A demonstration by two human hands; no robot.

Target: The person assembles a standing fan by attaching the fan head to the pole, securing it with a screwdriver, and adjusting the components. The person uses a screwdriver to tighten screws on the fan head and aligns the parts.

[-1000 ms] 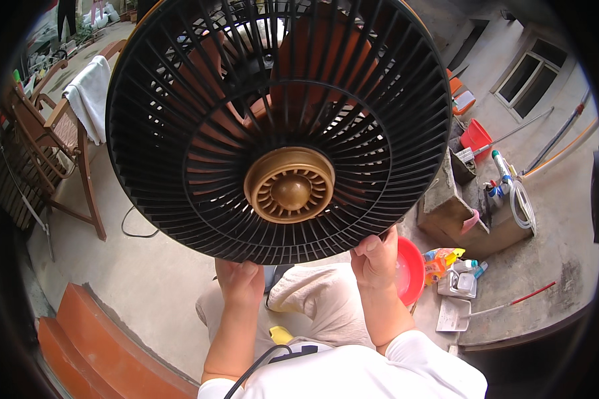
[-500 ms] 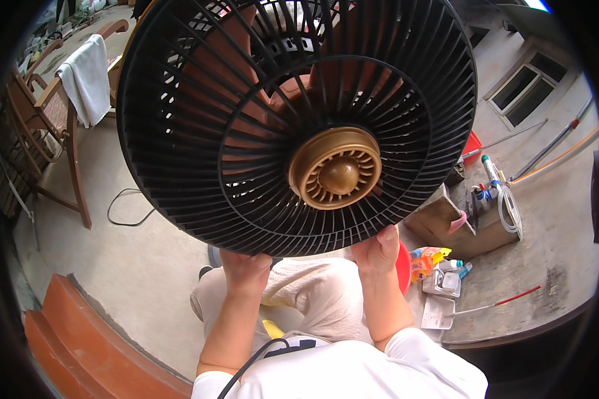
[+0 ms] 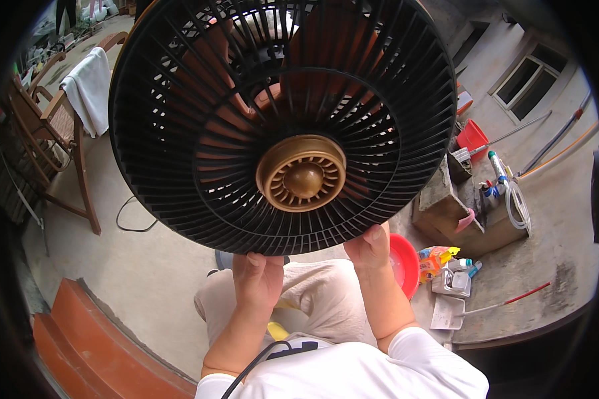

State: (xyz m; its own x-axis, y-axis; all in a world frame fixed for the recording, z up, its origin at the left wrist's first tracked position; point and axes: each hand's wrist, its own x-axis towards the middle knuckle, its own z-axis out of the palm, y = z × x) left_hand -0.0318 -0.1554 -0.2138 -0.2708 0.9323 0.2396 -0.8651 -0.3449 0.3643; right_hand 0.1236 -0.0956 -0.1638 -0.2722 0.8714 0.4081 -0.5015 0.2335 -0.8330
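A large fan head (image 3: 373,153) with a black slatted guard fills the upper middle, facing me with its gold hub cap (image 3: 303,178). Reddish-brown blades (image 3: 246,149) show through the slats. Both hands are raised to the lower rim of the guard. My left hand (image 3: 258,274) grips it left of the middle, thumb up. Farther right, my right hand (image 3: 369,249) is closed on the same rim, its thumb at the edge. Most of the fingers are hidden behind the guard, as is whatever supports the fan.
A wooden chair (image 3: 80,169) with a white towel (image 3: 88,90) stands at the left. On the right are a red basin (image 3: 403,265), a concrete trough (image 3: 439,213), a red bucket (image 3: 471,138), a white dustpan (image 3: 447,312) and bottles. Orange-red steps (image 3: 93,339) lie at lower left.
The fan head has shifted left in the view, with my hands still at its rim. More of my left palm side and thumb shows. More of the red basin and bucket is visible.
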